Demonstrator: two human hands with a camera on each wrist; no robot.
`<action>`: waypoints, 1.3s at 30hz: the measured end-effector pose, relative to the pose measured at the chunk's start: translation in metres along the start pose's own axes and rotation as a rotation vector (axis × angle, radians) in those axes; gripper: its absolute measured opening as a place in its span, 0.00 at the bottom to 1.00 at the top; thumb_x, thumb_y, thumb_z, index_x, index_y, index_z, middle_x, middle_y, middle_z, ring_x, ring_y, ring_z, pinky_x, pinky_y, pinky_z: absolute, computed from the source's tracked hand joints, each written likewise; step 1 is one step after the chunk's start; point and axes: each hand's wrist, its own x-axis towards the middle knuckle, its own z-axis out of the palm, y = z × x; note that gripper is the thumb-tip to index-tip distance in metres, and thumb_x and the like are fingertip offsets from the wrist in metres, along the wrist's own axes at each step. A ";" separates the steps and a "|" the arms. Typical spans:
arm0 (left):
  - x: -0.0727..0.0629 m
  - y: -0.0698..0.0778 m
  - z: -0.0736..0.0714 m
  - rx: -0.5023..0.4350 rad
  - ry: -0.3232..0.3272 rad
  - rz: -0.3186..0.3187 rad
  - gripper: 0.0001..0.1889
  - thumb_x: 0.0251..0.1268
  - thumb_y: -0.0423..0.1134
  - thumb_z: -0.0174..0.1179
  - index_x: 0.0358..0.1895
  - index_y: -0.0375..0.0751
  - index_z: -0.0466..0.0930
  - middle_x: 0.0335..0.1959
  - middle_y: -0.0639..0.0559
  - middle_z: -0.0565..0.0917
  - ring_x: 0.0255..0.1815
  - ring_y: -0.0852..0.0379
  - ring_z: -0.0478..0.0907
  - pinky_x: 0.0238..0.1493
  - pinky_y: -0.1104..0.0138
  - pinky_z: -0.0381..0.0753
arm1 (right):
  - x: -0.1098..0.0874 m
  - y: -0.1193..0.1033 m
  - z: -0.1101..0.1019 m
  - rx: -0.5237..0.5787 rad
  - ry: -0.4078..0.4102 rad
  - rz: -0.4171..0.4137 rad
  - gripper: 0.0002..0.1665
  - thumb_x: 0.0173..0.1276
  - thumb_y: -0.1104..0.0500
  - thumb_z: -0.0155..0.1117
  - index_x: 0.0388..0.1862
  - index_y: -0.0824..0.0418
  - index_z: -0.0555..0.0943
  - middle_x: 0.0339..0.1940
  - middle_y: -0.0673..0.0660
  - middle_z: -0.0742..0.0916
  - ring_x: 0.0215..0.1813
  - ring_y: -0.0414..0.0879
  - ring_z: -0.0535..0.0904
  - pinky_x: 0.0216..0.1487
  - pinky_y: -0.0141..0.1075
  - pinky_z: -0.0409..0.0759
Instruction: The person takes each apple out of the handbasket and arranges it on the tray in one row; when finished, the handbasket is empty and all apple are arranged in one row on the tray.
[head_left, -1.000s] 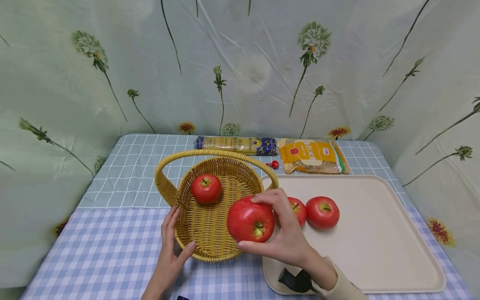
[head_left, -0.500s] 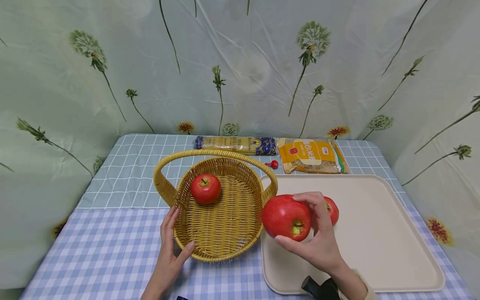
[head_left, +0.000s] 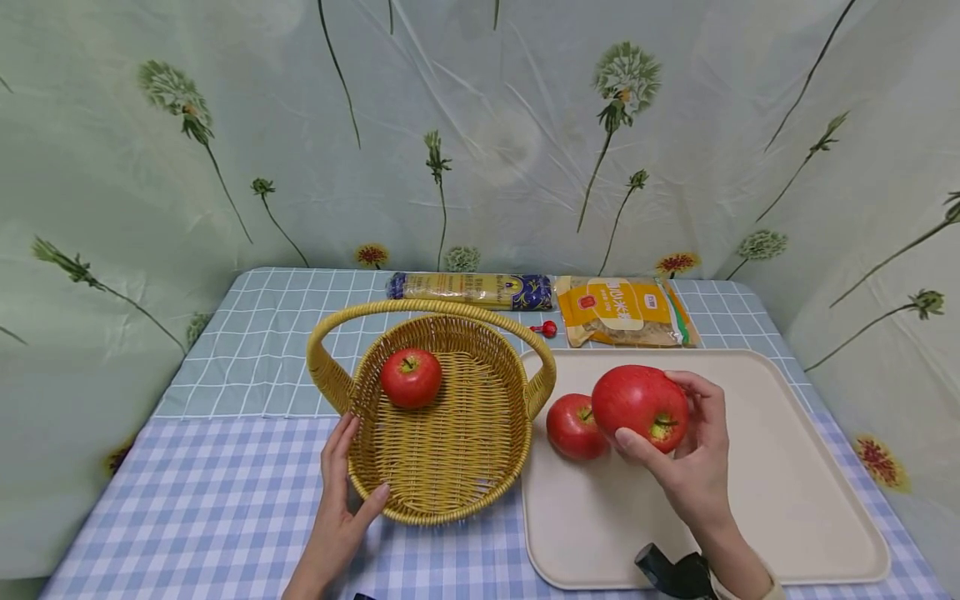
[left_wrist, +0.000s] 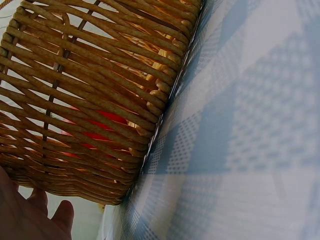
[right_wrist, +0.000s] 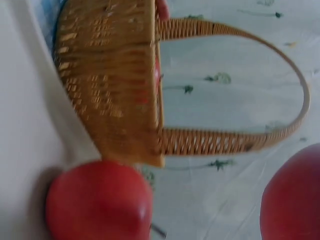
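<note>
My right hand point(head_left: 697, 467) grips a red apple point(head_left: 637, 404) above the beige tray point(head_left: 780, 500), thumb and fingers on opposite sides. Another red apple point(head_left: 576, 429) sits on the tray's left part, partly behind the held one. At the right edge of the right wrist view is a blurred red apple point(right_wrist: 292, 200). A round wicker basket point(head_left: 442, 450) with a tall handle stands left of the tray, one apple point(head_left: 411, 377) inside. My left hand point(head_left: 333, 508) rests against the basket's left front rim, fingers extended; its fingers also show beside the weave point(left_wrist: 90, 75) in the left wrist view.
Behind the basket lie a blue-ended noodle pack point(head_left: 471, 291) and a small red item point(head_left: 547, 329). An orange food bag point(head_left: 626, 312) lies behind the tray. The table has a checked cloth point(head_left: 195, 492), and a flower-printed curtain point(head_left: 510, 150) hangs at the back.
My right hand has carried the apple from over the basket's right side rightward over the tray. The held apple now covers where another tray apple showed. The left hand and basket stay put.
</note>
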 end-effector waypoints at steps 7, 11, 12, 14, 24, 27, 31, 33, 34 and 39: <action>0.000 0.002 0.000 -0.014 -0.001 0.007 0.46 0.53 0.24 0.60 0.75 0.42 0.47 0.75 0.49 0.41 0.73 0.54 0.36 0.60 0.39 0.38 | 0.008 0.011 -0.015 -0.021 0.119 0.059 0.45 0.46 0.81 0.67 0.63 0.61 0.66 0.57 0.56 0.75 0.58 0.48 0.69 0.43 0.25 0.75; -0.001 0.003 0.000 -0.021 -0.010 0.013 0.45 0.54 0.24 0.59 0.75 0.42 0.46 0.75 0.49 0.41 0.73 0.52 0.35 0.61 0.39 0.37 | 0.011 0.020 -0.025 -0.063 0.163 0.073 0.43 0.48 0.78 0.68 0.64 0.60 0.66 0.57 0.55 0.74 0.57 0.47 0.69 0.42 0.25 0.75; -0.001 0.003 0.000 -0.022 -0.013 0.011 0.45 0.55 0.24 0.59 0.75 0.42 0.46 0.75 0.49 0.41 0.74 0.52 0.35 0.61 0.39 0.37 | 0.012 0.022 -0.027 -0.070 0.171 0.078 0.43 0.49 0.78 0.68 0.64 0.60 0.66 0.57 0.55 0.74 0.56 0.46 0.69 0.42 0.24 0.75; -0.001 0.003 -0.001 -0.022 -0.021 0.006 0.45 0.55 0.24 0.59 0.76 0.43 0.45 0.75 0.50 0.40 0.74 0.52 0.34 0.61 0.39 0.36 | 0.013 0.026 -0.031 -0.082 0.187 0.095 0.42 0.49 0.77 0.68 0.64 0.59 0.67 0.57 0.54 0.74 0.56 0.46 0.69 0.40 0.24 0.76; 0.000 0.006 -0.001 -0.015 -0.035 -0.023 0.46 0.56 0.25 0.59 0.76 0.45 0.44 0.75 0.53 0.39 0.74 0.52 0.33 0.60 0.38 0.36 | 0.018 0.049 -0.050 -0.142 0.253 0.166 0.40 0.54 0.72 0.69 0.64 0.56 0.67 0.56 0.51 0.74 0.55 0.44 0.68 0.38 0.22 0.75; 0.000 0.007 -0.001 -0.017 -0.038 -0.020 0.46 0.56 0.25 0.59 0.76 0.45 0.44 0.75 0.52 0.39 0.74 0.52 0.33 0.60 0.38 0.36 | 0.019 0.058 -0.055 -0.152 0.278 0.179 0.39 0.55 0.70 0.70 0.64 0.55 0.67 0.55 0.51 0.73 0.55 0.43 0.68 0.38 0.21 0.74; 0.000 0.006 -0.001 -0.020 -0.040 -0.014 0.46 0.56 0.25 0.59 0.76 0.45 0.44 0.75 0.52 0.39 0.74 0.53 0.33 0.60 0.37 0.35 | 0.022 0.066 -0.061 -0.180 0.300 0.220 0.38 0.56 0.65 0.71 0.64 0.52 0.67 0.55 0.50 0.72 0.55 0.42 0.67 0.37 0.21 0.74; 0.000 0.005 -0.001 -0.021 -0.040 -0.012 0.46 0.56 0.25 0.58 0.76 0.45 0.44 0.75 0.51 0.39 0.74 0.53 0.33 0.60 0.37 0.35 | 0.022 0.073 -0.065 -0.184 0.307 0.240 0.38 0.57 0.64 0.71 0.64 0.51 0.67 0.55 0.49 0.71 0.55 0.41 0.67 0.37 0.21 0.74; 0.000 0.005 -0.001 -0.020 -0.040 -0.012 0.46 0.56 0.25 0.58 0.76 0.45 0.44 0.75 0.51 0.39 0.74 0.53 0.33 0.60 0.37 0.35 | 0.023 0.076 -0.068 -0.194 0.309 0.257 0.38 0.57 0.62 0.72 0.64 0.50 0.67 0.55 0.49 0.71 0.55 0.41 0.67 0.37 0.21 0.74; 0.000 0.006 -0.001 -0.019 -0.040 -0.015 0.46 0.57 0.25 0.58 0.76 0.46 0.44 0.75 0.52 0.39 0.74 0.52 0.33 0.60 0.38 0.36 | 0.024 0.101 -0.082 -0.280 0.303 0.307 0.38 0.57 0.56 0.72 0.66 0.45 0.66 0.57 0.47 0.70 0.53 0.40 0.66 0.35 0.22 0.74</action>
